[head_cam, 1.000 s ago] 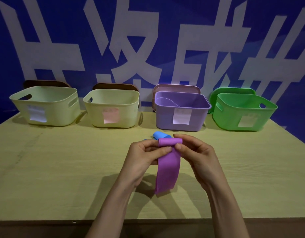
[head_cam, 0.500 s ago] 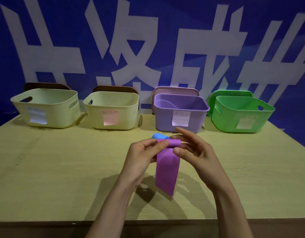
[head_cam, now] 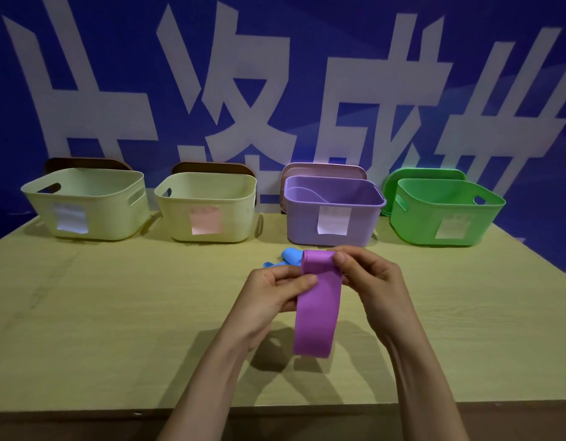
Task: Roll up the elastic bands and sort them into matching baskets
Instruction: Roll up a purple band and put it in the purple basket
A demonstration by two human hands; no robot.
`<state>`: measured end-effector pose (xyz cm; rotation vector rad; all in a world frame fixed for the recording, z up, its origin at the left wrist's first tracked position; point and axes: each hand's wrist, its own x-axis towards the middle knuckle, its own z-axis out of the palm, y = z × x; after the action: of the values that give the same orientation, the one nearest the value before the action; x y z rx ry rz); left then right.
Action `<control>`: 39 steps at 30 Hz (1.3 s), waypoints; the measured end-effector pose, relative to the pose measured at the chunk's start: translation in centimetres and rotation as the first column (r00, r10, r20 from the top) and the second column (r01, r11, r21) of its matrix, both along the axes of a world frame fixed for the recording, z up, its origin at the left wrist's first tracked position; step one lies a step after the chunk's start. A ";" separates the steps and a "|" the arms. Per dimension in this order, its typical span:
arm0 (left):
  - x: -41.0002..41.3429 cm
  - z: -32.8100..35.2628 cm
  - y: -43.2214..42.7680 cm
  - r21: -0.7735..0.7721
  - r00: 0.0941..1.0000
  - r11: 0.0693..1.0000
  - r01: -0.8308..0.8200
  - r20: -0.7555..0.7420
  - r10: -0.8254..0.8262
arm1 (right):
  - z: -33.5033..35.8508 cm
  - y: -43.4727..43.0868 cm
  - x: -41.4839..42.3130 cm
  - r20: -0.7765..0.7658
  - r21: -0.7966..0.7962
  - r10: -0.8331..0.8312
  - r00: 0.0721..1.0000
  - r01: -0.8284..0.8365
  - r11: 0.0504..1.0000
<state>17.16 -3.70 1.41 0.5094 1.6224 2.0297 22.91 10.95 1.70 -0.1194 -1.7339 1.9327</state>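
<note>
Rolling barely begun: purple band (head_cam: 318,313) is pinched at its top by left hand (head_cam: 268,297) and right hand (head_cam: 374,291); tail hangs free. Springback is judged likely if either pinch is eased.

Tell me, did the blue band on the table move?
No. The blue band still lies on the table just in front of the purple basket.

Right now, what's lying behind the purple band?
A blue band lies on the table behind the purple band; most of it is covered, so whether it's rolled can't be seen.
</note>
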 end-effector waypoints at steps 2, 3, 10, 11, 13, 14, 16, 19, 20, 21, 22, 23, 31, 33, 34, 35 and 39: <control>0.0 -0.2 0.1 -0.012 0.999 0.999 -0.048 0.011 0.048 | 0.0 0.1 0.1 0.005 0.016 0.032 0.999 -0.032 0.999; -0.1 -0.1 0.1 -0.011 0.998 0.998 -0.063 0.006 0.063 | 0.0 0.1 0.2 0.011 0.030 0.050 0.999 -0.050 0.998; 0.0 0.1 -0.3 0.001 0.997 0.999 -0.054 -0.046 0.054 | -0.1 0.3 0.8 -0.008 0.062 0.098 0.995 -0.098 0.993; 0.0 0.1 -0.3 0.005 0.998 0.999 -0.051 -0.048 0.051 | -0.2 0.3 0.8 -0.010 0.072 0.099 0.995 -0.098 0.993; 0.1 0.2 -0.3 0.023 0.998 0.998 -0.054 -0.032 0.054 | -0.4 0.4 0.7 -0.018 0.103 0.098 0.995 -0.096 0.990; 0.1 0.2 -0.2 0.034 0.998 0.997 -0.065 -0.023 0.066 | -0.5 0.3 0.7 -0.023 0.124 0.101 0.995 -0.097 0.988; -0.1 0.1 -0.1 0.044 0.995 0.994 -0.098 -0.024 0.099 | -0.6 0.4 0.6 -0.029 0.165 0.109 0.994 -0.103 0.981; -0.2 -0.3 0.0 0.067 0.994 0.992 -0.107 -0.026 0.109 | -0.4 0.4 0.7 0.008 0.148 0.161 0.987 -0.160 0.976; -0.2 -0.3 0.0 0.071 0.993 0.991 -0.112 -0.028 0.114 | -0.5 0.5 0.7 0.029 0.136 0.170 0.985 -0.172 0.976; -0.2 -0.5 0.1 0.069 0.992 0.990 -0.121 -0.037 0.124 | -0.5 0.5 0.6 0.058 0.140 0.161 0.985 -0.168 0.976; -0.3 -0.6 0.1 0.063 0.989 0.989 -0.132 -0.053 0.135 | -0.6 0.5 0.4 0.098 0.163 0.142 0.985 -0.156 0.974; -0.4 -0.7 0.1 0.056 0.987 0.988 -0.143 -0.072 0.146 | -0.7 0.4 0.2 0.138 0.189 0.126 0.982 -0.151 0.970; -0.8 -1.2 0.2 0.059 0.999 0.997 -0.048 0.011 0.048 | -1.4 0.2 -0.6 0.135 0.115 0.075 0.988 -0.091 0.989; -1.0 -1.4 0.1 0.017 0.999 1.000 0.004 0.046 -0.004 | -1.5 0.2 -0.8 0.121 0.050 0.062 0.991 -0.068 0.996; -1.0 -1.6 0.1 -0.021 0.999 1.000 0.010 0.052 -0.009 | -1.5 0.3 -0.8 0.112 0.019 0.060 0.992 -0.063 0.998; -1.0 -1.7 0.1 -0.052 0.998 0.999 0.008 0.058 -0.005 | -1.4 0.2 -0.8 0.105 0.009 0.057 0.993 -0.058 0.998; -1.3 -1.8 0.2 -0.065 0.998 0.998 -0.023 0.061 0.027 | -1.5 0.3 -0.7 0.093 0.028 0.070 0.993 -0.073 0.997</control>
<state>15.86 -3.46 -0.39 0.4014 1.6593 1.9844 22.17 11.27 0.16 -0.1384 -1.8506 1.9778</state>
